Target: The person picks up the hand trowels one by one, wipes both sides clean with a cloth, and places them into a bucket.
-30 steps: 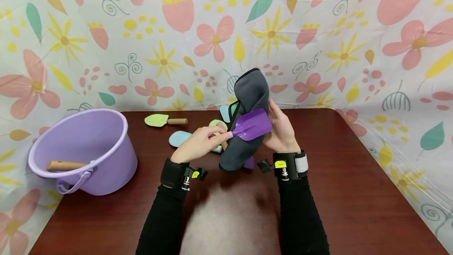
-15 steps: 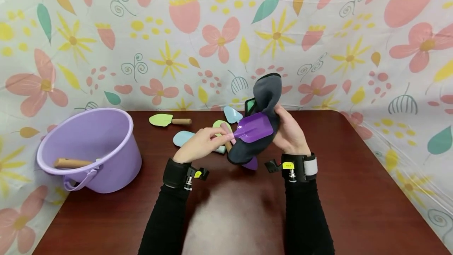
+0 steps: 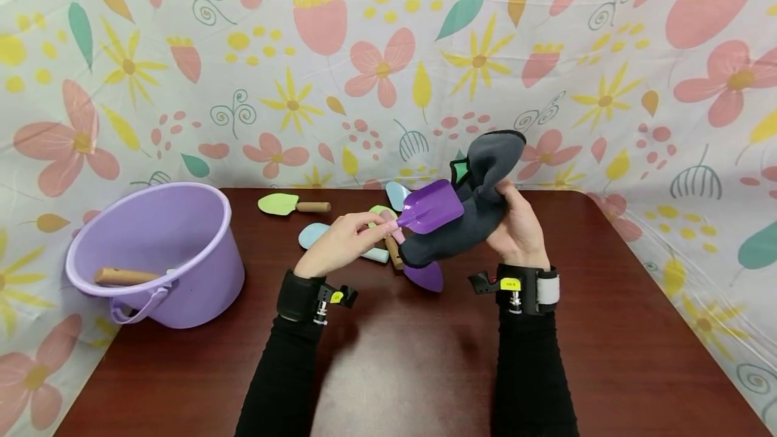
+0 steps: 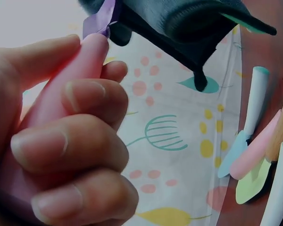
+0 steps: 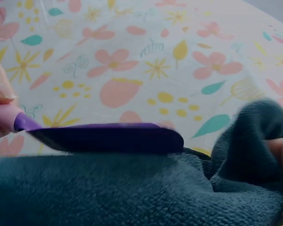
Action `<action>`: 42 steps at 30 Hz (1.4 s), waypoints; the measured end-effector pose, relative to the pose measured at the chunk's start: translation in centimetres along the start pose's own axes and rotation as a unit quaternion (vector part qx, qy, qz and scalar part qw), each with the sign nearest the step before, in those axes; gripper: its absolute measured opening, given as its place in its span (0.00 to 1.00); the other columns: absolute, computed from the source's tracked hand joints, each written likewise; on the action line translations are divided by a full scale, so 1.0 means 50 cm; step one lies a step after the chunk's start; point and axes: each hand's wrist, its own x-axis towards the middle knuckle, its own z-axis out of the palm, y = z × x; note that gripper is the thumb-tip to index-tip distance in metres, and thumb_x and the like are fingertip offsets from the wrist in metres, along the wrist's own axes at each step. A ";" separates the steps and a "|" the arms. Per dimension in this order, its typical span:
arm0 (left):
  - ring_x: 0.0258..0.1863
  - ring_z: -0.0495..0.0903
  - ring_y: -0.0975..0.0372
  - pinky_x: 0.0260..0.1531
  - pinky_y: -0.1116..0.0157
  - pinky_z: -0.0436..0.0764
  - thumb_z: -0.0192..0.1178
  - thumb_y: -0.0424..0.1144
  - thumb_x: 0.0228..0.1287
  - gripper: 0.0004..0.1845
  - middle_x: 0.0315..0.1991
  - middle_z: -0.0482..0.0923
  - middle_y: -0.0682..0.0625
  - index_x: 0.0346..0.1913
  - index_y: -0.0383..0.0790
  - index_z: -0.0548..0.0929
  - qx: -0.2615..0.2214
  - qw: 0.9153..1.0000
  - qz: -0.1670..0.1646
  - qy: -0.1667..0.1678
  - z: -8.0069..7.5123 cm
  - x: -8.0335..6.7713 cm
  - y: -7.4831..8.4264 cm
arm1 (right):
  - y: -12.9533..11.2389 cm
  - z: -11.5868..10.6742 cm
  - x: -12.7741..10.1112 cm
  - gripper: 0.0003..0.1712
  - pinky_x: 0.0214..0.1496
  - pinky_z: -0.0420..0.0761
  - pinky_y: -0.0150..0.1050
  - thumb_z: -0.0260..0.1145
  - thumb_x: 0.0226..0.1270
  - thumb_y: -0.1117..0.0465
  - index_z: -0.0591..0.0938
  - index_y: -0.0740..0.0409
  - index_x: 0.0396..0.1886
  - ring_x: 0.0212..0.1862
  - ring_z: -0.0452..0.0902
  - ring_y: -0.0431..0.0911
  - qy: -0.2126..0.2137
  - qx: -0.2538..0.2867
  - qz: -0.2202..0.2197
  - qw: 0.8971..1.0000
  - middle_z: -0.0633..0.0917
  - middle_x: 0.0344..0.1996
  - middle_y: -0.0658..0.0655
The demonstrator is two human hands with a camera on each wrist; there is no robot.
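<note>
Shovel [image 3: 432,206] against cloth [image 3: 473,228], bucket rim [image 3: 216,243] — well apart

On my head view, the right hand [image 3: 520,228] has drawn the grey cloth [image 3: 479,214] toward right of centre, its top now leaning right, baring more of the lower purple blade [image 3: 426,278] just below the frame's middle.

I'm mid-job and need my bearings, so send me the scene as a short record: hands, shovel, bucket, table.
Left hand: grips the pink handle of a purple shovel
Right hand: holds a gray cloth
Shovel and cloth: blade close against the cloth; exact contact unclear
Bucket: light purple, on the person's left, wooden handle visible inside
Table: green trowel near the back edge; other small tools near the left hand
</note>
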 end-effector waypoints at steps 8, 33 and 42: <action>0.17 0.63 0.57 0.21 0.63 0.65 0.54 0.59 0.70 0.15 0.18 0.63 0.49 0.41 0.56 0.84 -0.080 0.996 -0.029 0.003 -0.009 -0.003 0.006 | 0.004 -0.001 0.003 0.22 0.53 0.71 0.43 0.38 0.83 0.59 0.78 0.63 0.53 0.47 0.71 0.51 0.001 0.049 0.058 0.997 0.76 0.50 0.60; 0.19 0.64 0.56 0.23 0.63 0.66 0.54 0.57 0.71 0.21 0.18 0.62 0.47 0.38 0.40 0.79 -0.122 0.992 -0.004 -0.041 0.011 0.005 0.038 | 0.076 0.026 0.024 0.22 0.42 0.76 0.40 0.46 0.82 0.53 0.80 0.59 0.34 0.34 0.78 0.46 -0.008 0.036 0.132 0.991 0.80 0.31 0.54; 0.17 0.60 0.57 0.23 0.64 0.63 0.54 0.58 0.71 0.21 0.25 0.62 0.48 0.32 0.42 0.78 -0.122 0.990 -0.035 -0.059 0.017 0.008 0.019 | 0.080 0.026 0.020 0.18 0.49 0.71 0.41 0.50 0.80 0.52 0.83 0.56 0.46 0.32 0.75 0.45 0.045 0.041 0.124 0.990 0.80 0.28 0.53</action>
